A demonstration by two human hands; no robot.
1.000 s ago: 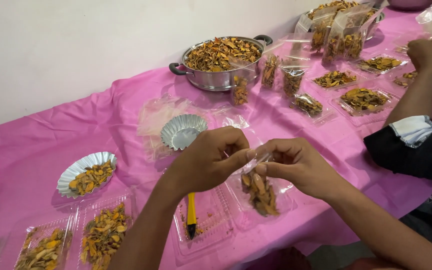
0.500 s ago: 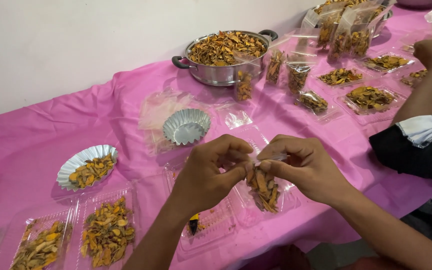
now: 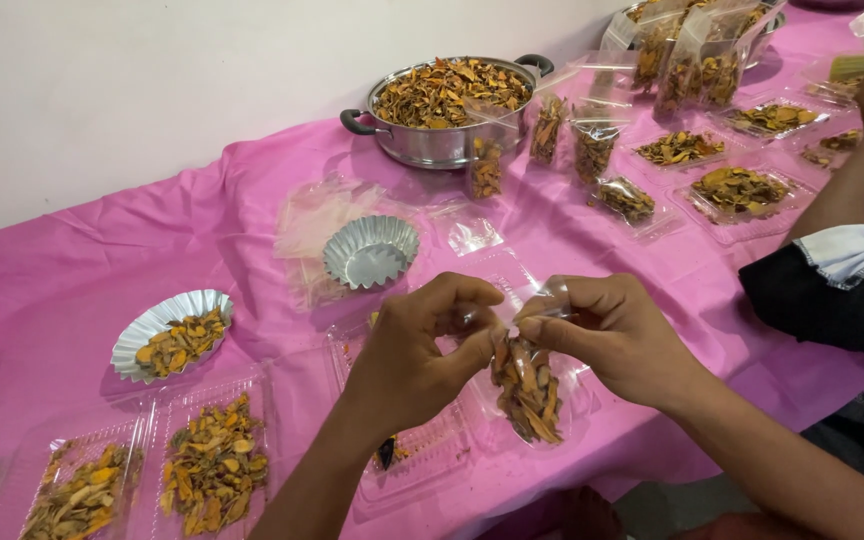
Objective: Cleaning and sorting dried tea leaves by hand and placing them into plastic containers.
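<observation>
So the whole pink-covered table (image 3: pixel 152 250) is basically a packing line, with the big steel pot (image 3: pixel 447 110) of dried orange-yellow slices at the back and filled clear trays (image 3: pixel 207 470) parked along the front edge, probably so they're within easy reach. Smallest bit: the left hand (image 3: pixel 417 360) and right hand (image 3: pixel 617 335) hold a little clear bag (image 3: pixel 527 385) of slices just above an open tray, fingers of both pressed together pinching its mouth, so the filled part hangs down and nothing spills.

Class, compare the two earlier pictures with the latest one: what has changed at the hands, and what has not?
Little changed. The left hand and right hand keep pinching the top of the small clear bag of dried yellow slices, fingers shifting slightly. The pot, foil cups and trays stayed put.
</observation>
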